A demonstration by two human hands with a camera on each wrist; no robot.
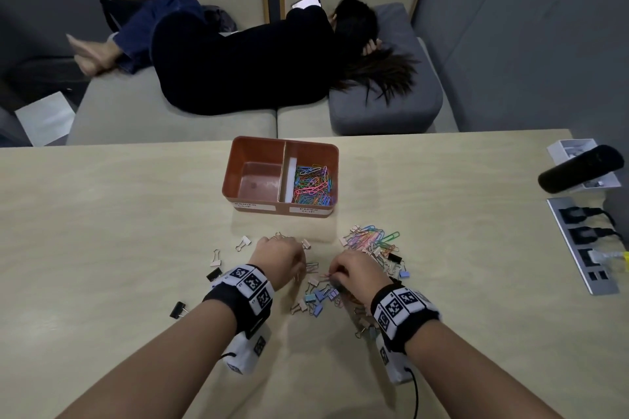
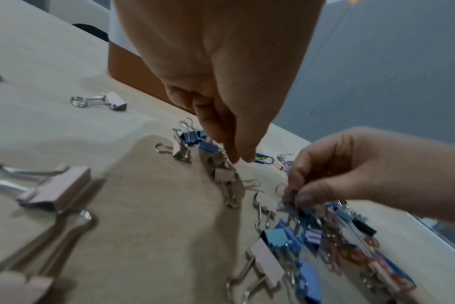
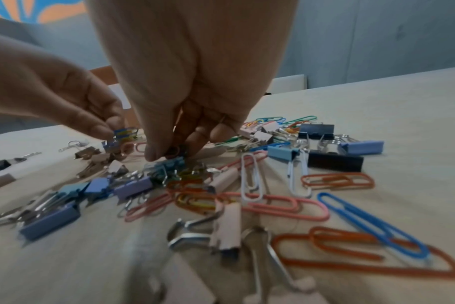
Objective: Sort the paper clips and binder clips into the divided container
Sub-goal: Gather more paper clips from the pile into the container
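Observation:
The orange divided container point(image 1: 238, 163) stands mid-table; its left compartment holds nothing and its right one holds coloured paper clips point(image 1: 313, 184). In front of it lies a mixed pile of paper clips point(image 1: 372, 236) and binder clips point(image 1: 318, 296). My left hand point(image 1: 296, 260) reaches down at the pile's left side, its fingertips point(image 2: 237, 156) pinching a blue and yellow paper clip point(image 3: 125, 131). My right hand point(image 1: 335, 274) is over the middle of the pile, thumb and fingers point(image 3: 153, 152) pinching a small bunch of paper clips point(image 2: 290, 193) above a teal binder clip point(image 3: 169, 164).
Loose binder clips lie to the left: pink ones point(image 1: 243, 243) and black ones point(image 1: 177, 309). At the table's right edge are a black cylinder point(image 1: 582, 168), a white box point(image 1: 565, 150) and a power strip point(image 1: 585, 245). A person point(image 1: 245, 58) lies on the sofa beyond the far edge.

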